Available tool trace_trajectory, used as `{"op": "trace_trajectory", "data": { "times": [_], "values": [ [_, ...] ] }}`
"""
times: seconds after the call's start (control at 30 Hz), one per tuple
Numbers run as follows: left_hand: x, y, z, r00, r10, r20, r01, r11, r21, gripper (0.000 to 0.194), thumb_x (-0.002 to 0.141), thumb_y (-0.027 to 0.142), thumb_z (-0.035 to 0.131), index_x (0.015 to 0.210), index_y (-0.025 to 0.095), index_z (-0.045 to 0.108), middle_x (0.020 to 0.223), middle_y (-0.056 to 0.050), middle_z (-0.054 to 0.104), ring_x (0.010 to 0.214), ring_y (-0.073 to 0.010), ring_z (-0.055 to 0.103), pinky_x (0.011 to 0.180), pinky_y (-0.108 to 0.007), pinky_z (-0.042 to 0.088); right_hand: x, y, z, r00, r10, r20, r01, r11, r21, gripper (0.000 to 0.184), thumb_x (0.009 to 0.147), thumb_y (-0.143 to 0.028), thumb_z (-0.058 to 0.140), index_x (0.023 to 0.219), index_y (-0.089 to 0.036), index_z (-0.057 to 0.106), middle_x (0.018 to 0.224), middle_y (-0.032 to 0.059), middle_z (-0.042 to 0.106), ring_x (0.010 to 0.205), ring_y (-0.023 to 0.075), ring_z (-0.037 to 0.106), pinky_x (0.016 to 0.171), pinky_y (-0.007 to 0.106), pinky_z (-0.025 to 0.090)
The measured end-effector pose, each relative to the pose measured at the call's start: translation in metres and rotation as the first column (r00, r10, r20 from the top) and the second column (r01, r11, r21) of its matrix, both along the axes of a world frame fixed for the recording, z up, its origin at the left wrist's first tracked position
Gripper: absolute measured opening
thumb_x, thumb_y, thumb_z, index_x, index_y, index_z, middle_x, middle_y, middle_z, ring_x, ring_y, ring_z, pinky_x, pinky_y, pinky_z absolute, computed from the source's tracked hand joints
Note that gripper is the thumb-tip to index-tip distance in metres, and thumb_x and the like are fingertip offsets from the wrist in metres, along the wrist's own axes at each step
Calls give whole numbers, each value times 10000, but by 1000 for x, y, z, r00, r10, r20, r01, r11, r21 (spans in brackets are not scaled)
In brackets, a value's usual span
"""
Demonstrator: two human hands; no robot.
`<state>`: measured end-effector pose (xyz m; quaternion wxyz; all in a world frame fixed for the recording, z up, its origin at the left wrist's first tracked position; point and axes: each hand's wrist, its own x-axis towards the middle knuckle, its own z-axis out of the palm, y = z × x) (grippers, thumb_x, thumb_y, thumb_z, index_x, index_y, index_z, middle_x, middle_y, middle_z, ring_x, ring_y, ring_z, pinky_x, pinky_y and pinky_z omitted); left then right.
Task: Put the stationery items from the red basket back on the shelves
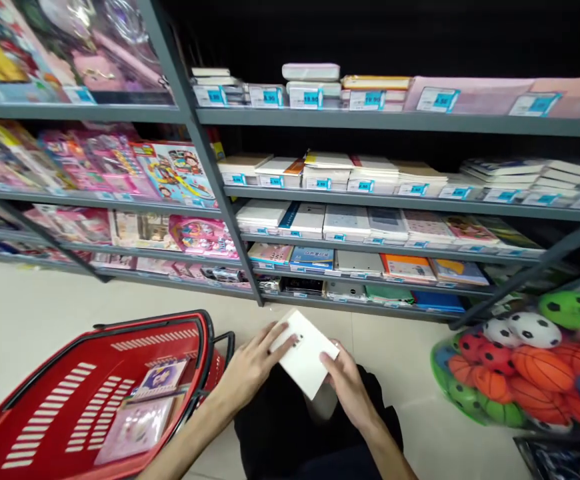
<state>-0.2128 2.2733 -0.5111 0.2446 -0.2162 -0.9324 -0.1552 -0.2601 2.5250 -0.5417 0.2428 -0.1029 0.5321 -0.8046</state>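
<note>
A shopper's two bare hands meet over a small white notebook (306, 367), held above dark-clothed legs (265, 427) in a store aisle. The right hand (347, 387) grasps its right edge, thumb pressed on the pale cover and the other fingers mostly hidden beneath. The left hand (253, 367) lays its fingers across the left side of the cover, near a few small dark marks; its thumb is out of sight, so whether it pinches or merely rests cannot be told.

At left on the tiled floor (395, 353) sits a red shopping basket (130, 360), its black handle lowered along the rim. Inside lie a purple-and-white package (160, 377) and, nearer, a pink package (137, 427). On the far side, a gray shelving unit (400, 122) carries stacks of notebooks (325, 223) behind blue-and-white price tags, with boxed toys (175, 170) in the bay to the left. A clear bag of toy balls (535, 367) stands at right.

The step in hand appears to be a close look at the notebook, clear of both basket and shelves. A next move, whether turning it over or putting it down, would call for the right hand to keep its hold while the left lifts its fingers off the cover.
</note>
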Motion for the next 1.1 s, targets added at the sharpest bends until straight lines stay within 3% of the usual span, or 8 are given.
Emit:
{"op": "trace_trajectory", "data": {
  "times": [0.1, 0.17, 0.23, 0.3, 0.47, 0.67, 0.8, 1.1],
  "values": [
    [-9, 44, 14, 994, 62, 90, -94, 906, 413, 599, 1064, 192, 502, 1659, 235, 461, 1672, -203, 468, 1460, -337, 580, 1062, -462, 616, 6, 21, 14, 980, -199, -6, 199, 979, -52, 518, 942, -540, 802, 1294, -207, 620, 1312, 119, 744, 1096, 255, 745, 838, 336, 632],
    [-5, 70, 26, 970, 16, 244, -192, 665, 722, 594, 1076, 358, 552, 1619, 129, 481, 1583, -261, 549, 1338, -335, 673, 964, -436, 654, 11, 34, 24, 954, -292, -66, 283, 953, -111, 529, 934, -529, 811, 1308, -214, 607, 1328, 116, 736, 1099, 252, 743, 836, 338, 646],
    [3, 95, 40, 927, -154, 342, -246, 437, 865, 616, 1061, 518, 575, 1492, 79, 595, 1420, -252, 680, 1193, -313, 740, 875, -399, 671, 17, 45, 35, 926, -356, -124, 336, 929, -158, 519, 941, -516, 806, 1313, -226, 590, 1329, 110, 734, 1088, 248, 748, 829, 346, 659],
    [13, 120, 51, 900, -268, 344, -245, 343, 907, 602, 1014, 581, 642, 1333, 74, 707, 1295, -222, 751, 1088, -286, 762, 829, -362, 667, 24, 52, 45, 916, -374, -148, 345, 919, -190, 499, 961, -499, 787, 1323, -239, 565, 1330, 105, 734, 1078, 243, 756, 836, 358, 668],
    [27, 158, 61, 941, -192, 280, -219, 290, 932, 493, 851, 483, 869, 1156, 102, 801, 1080, -140, 819, 927, -222, 755, 770, -286, 634, 41, 67, 56, 913, -342, -224, 306, 935, -181, 486, 995, -507, 739, 1348, -235, 547, 1321, 114, 741, 1013, 228, 771, 847, 370, 673],
    [41, 151, 54, 921, -188, 343, -284, 279, 917, 596, 827, 520, 879, 1228, 86, 799, 1147, -152, 811, 869, -215, 730, 647, -285, 638, 56, 88, 48, 869, -320, -377, 349, 937, 7, 473, 1018, -567, 669, 1262, -163, 696, 1218, 128, 778, 947, 217, 752, 791, 324, 647],
    [57, 154, 27, 897, -192, 398, -350, 240, 906, 626, 817, 541, 885, 1213, 66, 783, 1142, -166, 805, 854, -207, 729, 643, -284, 643, 69, 96, 32, 894, -302, -331, 335, 941, 44, 530, 993, -596, 688, 1283, -154, 734, 1159, 118, 795, 857, 209, 738, 756, 325, 627],
    [101, 162, -49, 837, -237, 492, -503, 16, 864, 784, 762, 512, 932, 1390, 104, 698, 1242, -167, 770, 966, -234, 744, 660, -284, 643, 94, 93, -29, 959, -214, -187, 245, 956, 159, 634, 964, -660, 693, 1321, -139, 747, 1178, 147, 781, 864, 228, 713, 733, 346, 600]
  ]
}}
